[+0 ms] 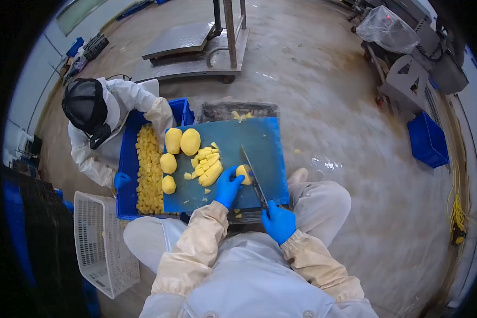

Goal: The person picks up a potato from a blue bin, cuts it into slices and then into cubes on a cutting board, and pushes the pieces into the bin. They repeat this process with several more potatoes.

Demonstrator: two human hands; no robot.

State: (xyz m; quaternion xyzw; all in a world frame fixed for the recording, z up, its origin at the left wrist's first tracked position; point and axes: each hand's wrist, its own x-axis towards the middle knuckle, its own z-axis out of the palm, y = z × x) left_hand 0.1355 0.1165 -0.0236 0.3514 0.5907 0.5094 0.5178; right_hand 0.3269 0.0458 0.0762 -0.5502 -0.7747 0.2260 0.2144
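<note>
My left hand (229, 187), in a blue glove, grips a piece of peeled potato (244, 174) against the blue cutting board (222, 137). In my right hand (279, 221), also blue-gloved, is the handle of a long knife (255, 183). Its blade points away from me and lies along the right side of the potato piece. Left of my hands, a partly cut potato (211, 174) lies with chunks (204, 157) around it. Several whole peeled potatoes (190, 142) rest along the board's left side.
A blue crate (126, 183) full of potato cubes (149, 172) stands left of the board, beside a co-worker (119, 108) in white. A white basket (95, 246) is at lower left. Beyond the board are a dark crate (238, 109) and a platform scale (183, 41).
</note>
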